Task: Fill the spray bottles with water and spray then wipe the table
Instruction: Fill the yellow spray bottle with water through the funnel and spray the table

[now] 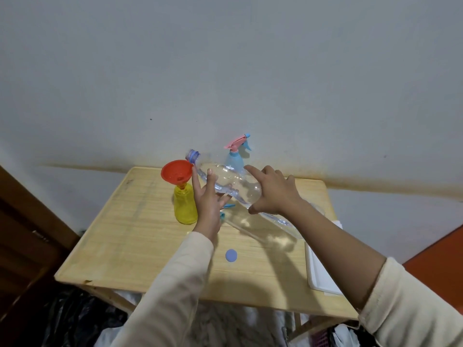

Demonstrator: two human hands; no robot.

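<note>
I hold a clear water bottle (233, 182) tilted, its open mouth over a red funnel (175, 172) that stands in a yellow spray bottle (185, 206). My right hand (275, 191) grips the bottle's base, thumb underneath. My left hand (208, 199) supports the bottle near its neck with straight, spread fingers. A blue spray bottle (235, 160) with a pink and blue trigger head stands behind, by the wall. A loose spray head with its tube (238, 227) lies on the wooden table (140, 246). The bottle's blue cap (231, 255) lies near the table's front.
A white folded cloth or paper (319, 271) lies at the table's right edge. Another clear plastic item (283, 222) lies under my right forearm. The wall runs just behind the table. Dark furniture stands to the left, and bags sit on the floor below.
</note>
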